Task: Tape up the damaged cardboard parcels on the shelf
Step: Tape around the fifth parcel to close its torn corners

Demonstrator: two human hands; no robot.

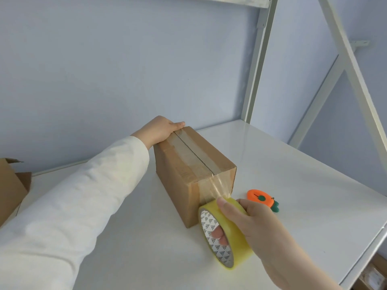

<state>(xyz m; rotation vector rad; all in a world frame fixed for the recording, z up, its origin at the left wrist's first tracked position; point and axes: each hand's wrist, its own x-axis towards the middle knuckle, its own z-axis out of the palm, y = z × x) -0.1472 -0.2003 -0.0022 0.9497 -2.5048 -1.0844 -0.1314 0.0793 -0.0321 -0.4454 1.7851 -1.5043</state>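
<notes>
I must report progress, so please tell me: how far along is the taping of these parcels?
Done: tape covers the top seam of the box. In hand: the left hand steadies its far end; the right hand holds the tape roll by the near face, strip stretched and uncut. Left: cut it, perhaps with the orange cutter, then the other box at the left edge.

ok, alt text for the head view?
The right hand grips a tape roll, its strip stretched to a cardboard box on a white shelf; the left hand holds the box's far end. An orange cutter lies nearby.
</notes>
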